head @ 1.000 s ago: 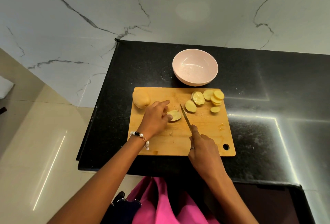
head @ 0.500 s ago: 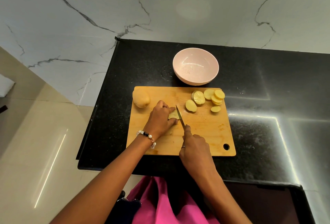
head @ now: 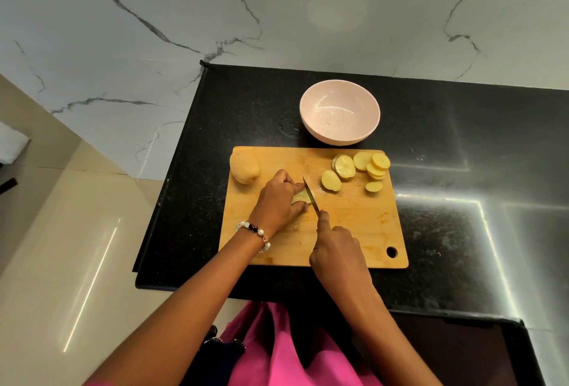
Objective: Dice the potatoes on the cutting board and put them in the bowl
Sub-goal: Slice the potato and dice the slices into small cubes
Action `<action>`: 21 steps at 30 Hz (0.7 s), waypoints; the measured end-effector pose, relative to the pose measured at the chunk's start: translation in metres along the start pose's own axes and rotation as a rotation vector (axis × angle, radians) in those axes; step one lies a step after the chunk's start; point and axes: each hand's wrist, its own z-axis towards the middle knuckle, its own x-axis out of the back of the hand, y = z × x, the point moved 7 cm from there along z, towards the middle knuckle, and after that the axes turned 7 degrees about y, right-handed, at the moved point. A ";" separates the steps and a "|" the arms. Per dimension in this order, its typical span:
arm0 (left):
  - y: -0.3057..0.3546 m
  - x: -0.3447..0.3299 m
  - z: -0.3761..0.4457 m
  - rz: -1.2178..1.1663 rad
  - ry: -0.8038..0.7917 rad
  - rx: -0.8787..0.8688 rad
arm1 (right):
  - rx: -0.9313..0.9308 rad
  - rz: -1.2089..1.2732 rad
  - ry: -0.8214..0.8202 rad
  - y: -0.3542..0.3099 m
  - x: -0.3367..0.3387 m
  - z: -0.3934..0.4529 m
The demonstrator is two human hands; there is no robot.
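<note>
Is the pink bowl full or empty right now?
Empty: the pink bowl shows only its bare glossy inside, with no potato pieces in it.

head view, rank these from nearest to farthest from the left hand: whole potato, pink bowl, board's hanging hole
Measured from the left hand:
1. Whole potato, just beyond it at the board's far left corner.
2. Pink bowl, off the board, past its far edge to the right.
3. Hanging hole, at the board's near right corner.

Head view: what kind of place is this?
Most likely a home kitchen: a black stone counter against a marble wall, with a wooden cutting board, potato slices and a pink bowl.
</note>
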 end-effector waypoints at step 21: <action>-0.006 0.011 -0.006 -0.113 0.016 0.110 | 0.055 0.129 0.087 0.005 -0.006 -0.004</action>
